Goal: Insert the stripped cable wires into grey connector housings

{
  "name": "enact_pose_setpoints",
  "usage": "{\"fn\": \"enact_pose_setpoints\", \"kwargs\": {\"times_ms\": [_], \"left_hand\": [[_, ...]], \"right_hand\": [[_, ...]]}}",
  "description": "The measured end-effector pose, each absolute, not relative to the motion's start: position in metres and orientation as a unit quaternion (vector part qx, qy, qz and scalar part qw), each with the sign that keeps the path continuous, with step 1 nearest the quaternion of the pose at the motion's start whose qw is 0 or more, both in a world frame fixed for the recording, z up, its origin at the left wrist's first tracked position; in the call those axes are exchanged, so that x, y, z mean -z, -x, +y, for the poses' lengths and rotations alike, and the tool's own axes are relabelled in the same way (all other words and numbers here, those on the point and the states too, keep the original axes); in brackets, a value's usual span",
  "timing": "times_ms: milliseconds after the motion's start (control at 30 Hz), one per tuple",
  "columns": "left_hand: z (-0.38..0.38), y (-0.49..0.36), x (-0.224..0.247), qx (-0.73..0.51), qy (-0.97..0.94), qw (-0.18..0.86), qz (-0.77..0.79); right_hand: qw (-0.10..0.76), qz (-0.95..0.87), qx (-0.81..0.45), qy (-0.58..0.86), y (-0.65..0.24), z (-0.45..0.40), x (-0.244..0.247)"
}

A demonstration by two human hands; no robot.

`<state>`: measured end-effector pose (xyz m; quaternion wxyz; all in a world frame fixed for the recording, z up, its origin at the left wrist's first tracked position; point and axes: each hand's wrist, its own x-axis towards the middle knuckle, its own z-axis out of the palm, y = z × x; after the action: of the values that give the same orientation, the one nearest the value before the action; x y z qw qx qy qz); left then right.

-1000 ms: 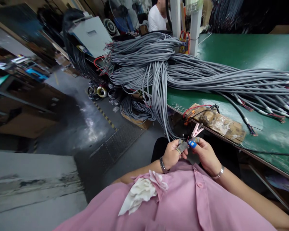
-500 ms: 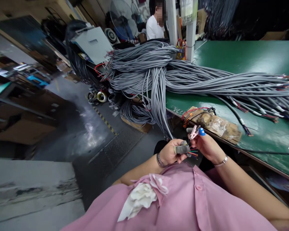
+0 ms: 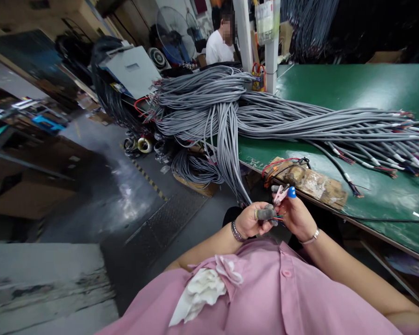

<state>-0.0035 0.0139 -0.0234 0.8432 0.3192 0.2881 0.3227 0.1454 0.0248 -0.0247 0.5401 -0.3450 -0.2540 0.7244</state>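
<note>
In front of my pink shirt, my left hand (image 3: 253, 221) is closed around the end of a grey cable, with grey covers on its thumb and finger. Several thin coloured wires (image 3: 279, 217) stick out past its fingertips. My right hand (image 3: 298, 215), a blue cover (image 3: 291, 192) on one digit, pinches a small pale pink clip (image 3: 280, 195) just above those wires. Whether the clip's jaws grip a wire is too small to tell. Beyond my hands, a thick bundle of grey cables (image 3: 228, 135) hangs down from the bench toward my left hand.
A green-topped bench (image 3: 335, 83) carries long grey cables (image 3: 317, 122) with stripped ends at the right. At its near edge lies a wooden block (image 3: 321, 186) with tape and wires. Coiled cables (image 3: 197, 167) sit lower down. A person in white (image 3: 218, 48) is at the back.
My right hand has come slightly closer to my left, and the clip sits lower, nearer the wires. Less of the coloured wires shows. The whole view has shifted a little.
</note>
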Motion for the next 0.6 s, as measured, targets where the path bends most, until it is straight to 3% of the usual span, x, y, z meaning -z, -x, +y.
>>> {"fn": "enact_pose_setpoints", "kwargs": {"times_ms": [600], "left_hand": [[0.004,0.01,0.02,-0.309,-0.371,0.808,0.337]], "right_hand": [[0.5,-0.218,-0.783,0.299,-0.156,0.022,0.018]]}}
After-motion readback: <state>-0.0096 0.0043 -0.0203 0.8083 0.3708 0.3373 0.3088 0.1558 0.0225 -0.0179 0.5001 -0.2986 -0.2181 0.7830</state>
